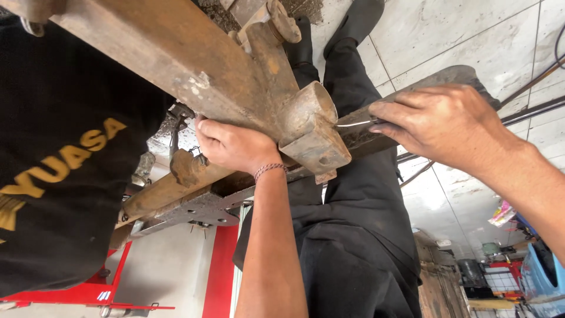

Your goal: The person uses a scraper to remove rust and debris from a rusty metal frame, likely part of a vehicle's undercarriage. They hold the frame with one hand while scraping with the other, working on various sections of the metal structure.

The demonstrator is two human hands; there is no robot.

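1. The left hand [232, 144] gripped the underside edge of a rusty steel beam [176, 53], fingers curled tight round the metal; a braided bracelet [269, 169] sat at the wrist.
2. The right hand [438, 121] pinched a thin bright metal tool [353, 124], its tip laid against the rusted end block [312, 132] where the beam met a darker crossbar [435, 79]. What kind of tool it was could not be made out; the fingers covered its handle.
3. A second person in black trousers [353, 235] stood just beyond the beam, cut off by the frame above the shoes [359, 20].
4. A black shirt with yellow lettering [53, 171] filled the left of the view; its wearer was otherwise out of sight.
5. A flat steel plate with bolts [197, 209] lay under the beam, near the left wrist, and a rusty hanging bracket [185, 165] just beside the left hand.
6. A red lift frame [88, 291] with a small white-and-blue label stood on the pale tiled floor [471, 29].
7. At the far right edge: a pink-and-white packet [501, 213], a blue body panel [538, 274] and blurred clutter, too small to sort.
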